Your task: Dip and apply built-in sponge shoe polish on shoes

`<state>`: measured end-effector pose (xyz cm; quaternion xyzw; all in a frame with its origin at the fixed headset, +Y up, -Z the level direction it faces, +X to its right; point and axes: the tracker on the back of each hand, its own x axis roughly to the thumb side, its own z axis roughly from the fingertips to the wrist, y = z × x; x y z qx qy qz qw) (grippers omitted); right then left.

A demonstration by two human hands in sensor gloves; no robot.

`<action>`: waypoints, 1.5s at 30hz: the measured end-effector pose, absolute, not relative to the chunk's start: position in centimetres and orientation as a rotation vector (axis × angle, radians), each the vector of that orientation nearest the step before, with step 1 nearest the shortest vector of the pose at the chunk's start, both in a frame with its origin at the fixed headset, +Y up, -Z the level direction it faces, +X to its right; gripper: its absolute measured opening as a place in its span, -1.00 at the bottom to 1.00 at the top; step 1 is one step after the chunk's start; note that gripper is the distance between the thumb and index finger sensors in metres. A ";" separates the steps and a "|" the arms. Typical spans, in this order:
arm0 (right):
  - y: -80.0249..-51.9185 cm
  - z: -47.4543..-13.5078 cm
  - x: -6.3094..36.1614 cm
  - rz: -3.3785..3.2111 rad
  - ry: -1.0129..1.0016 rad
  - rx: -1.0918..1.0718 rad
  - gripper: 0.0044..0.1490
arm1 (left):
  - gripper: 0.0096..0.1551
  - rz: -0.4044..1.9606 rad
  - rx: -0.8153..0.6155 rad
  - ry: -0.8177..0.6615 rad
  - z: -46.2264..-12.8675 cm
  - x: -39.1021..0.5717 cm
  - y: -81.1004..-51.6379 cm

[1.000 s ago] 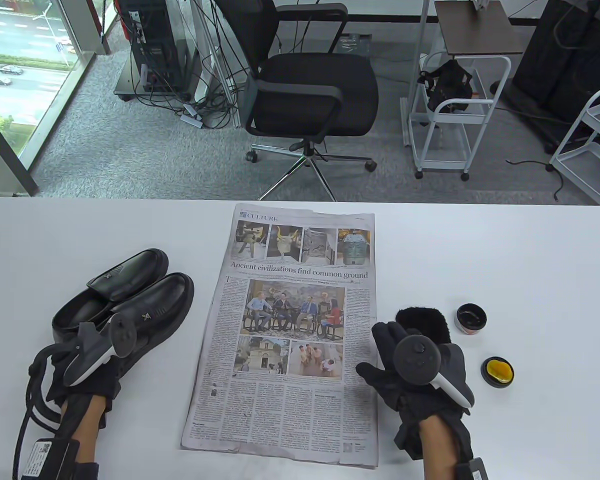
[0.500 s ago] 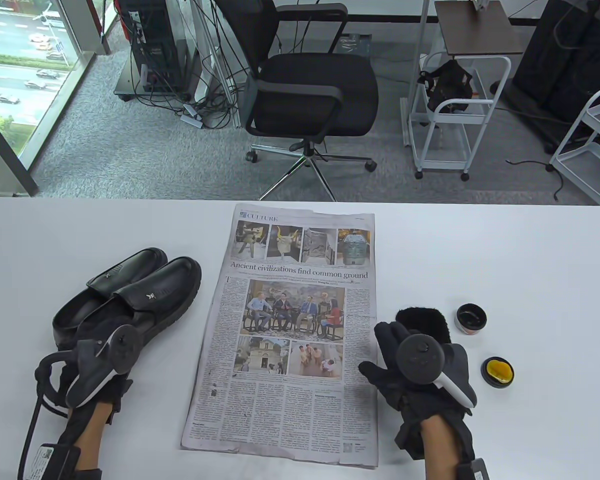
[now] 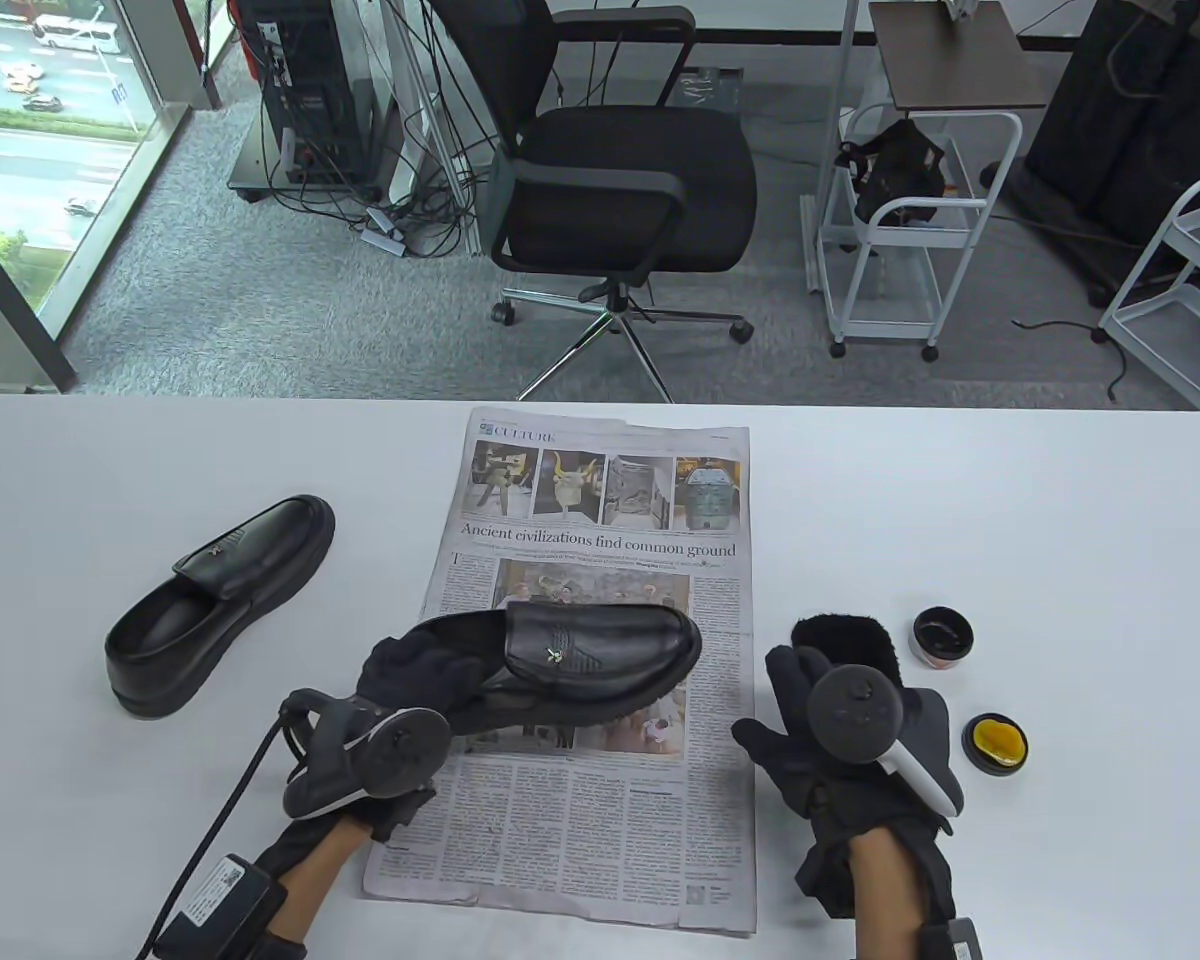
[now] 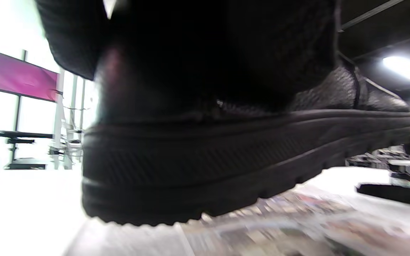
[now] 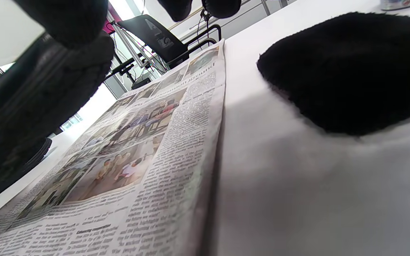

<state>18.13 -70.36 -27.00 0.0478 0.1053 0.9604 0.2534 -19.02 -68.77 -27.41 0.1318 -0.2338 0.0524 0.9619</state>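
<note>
You have two black shoes (image 3: 600,655) (image 3: 215,605), one in your left grip. One newspaper (image 3: 600,810). One black brush (image 3: 850,645) and two open tins (image 3: 942,637) (image 3: 995,742) by your right grip.

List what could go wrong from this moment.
The left hand holds the shoe by its heel end only, above the newspaper; it could tip or slip from that grip. The open polish tin sits on bare table, off the paper, so drips could stain. The right hand hovers near the fuzzy brush and might knock it.
</note>
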 end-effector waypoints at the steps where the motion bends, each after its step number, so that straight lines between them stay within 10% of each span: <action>1: -70.4 -27.1 18.2 2.611 0.290 0.128 0.03 | -0.58 0.089 0.250 -0.498 -27.4 -18.5 -69.3; 30: -66.4 -28.9 22.0 2.535 0.059 -0.334 -0.10 | -0.46 -0.138 0.046 -0.645 -25.9 -17.4 -70.4; 45: -73.6 -34.4 22.0 2.872 0.560 -0.945 -0.21 | -0.53 -0.065 -0.004 -0.663 -26.2 -17.9 -70.9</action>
